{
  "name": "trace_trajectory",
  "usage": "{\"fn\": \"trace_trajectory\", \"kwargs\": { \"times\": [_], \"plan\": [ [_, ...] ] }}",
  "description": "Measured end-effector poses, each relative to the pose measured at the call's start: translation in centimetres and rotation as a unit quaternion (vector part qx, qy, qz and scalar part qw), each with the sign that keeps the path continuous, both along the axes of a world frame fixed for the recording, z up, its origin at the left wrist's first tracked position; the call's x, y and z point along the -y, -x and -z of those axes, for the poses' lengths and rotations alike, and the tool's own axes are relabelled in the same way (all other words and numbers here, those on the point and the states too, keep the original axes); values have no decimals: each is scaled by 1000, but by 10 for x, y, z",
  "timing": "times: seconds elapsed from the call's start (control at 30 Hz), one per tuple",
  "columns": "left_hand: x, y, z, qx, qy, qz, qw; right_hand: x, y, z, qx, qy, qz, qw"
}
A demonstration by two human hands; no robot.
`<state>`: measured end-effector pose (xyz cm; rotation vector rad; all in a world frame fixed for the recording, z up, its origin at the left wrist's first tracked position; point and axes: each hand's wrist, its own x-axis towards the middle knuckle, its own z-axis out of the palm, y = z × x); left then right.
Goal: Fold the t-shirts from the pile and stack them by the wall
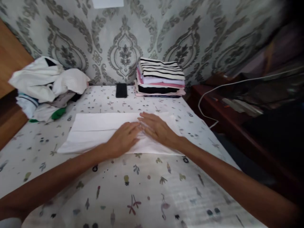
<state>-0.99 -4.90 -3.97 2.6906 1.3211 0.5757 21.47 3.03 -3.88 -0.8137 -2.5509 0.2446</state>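
Observation:
A white garment (87, 139), folded into a long flat strip, lies crosswise on the patterned bedsheet (147, 186). My left hand (124, 139) rests flat on its middle, fingers stretched toward the right. Just beside it, my right hand (159, 129) lies palm down on the cloth with its fingers extended. The fingertips of both hands come close together near the centre of the strip. Small wrinkles show in the fabric around them. Neither hand grasps anything.
Behind the strip stands a stack of folded clothes (161, 77), a striped one on top. A black phone (121, 90) lies left of it. Crumpled clothes (47, 88) are heaped at the far left. A white cable (228, 84) hangs over dark furniture (213, 101) on the right.

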Motion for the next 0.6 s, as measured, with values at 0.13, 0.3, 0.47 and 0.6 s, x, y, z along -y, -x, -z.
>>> {"fn": "trace_trajectory", "kwargs": {
  "times": [0.13,0.3,0.47,0.6],
  "plan": [
    [30,14,16,-67,29,-20,997,24,4,29,94,-16,5,995],
    [43,64,8,-70,88,-88,990,16,-2,39,101,-63,-3,993],
    [49,138,-15,7,100,-206,973,14,0,37,73,-96,-6,993],
    [51,187,-30,-1,162,-362,918,22,35,17,11,-86,-26,996]
  ]
}}
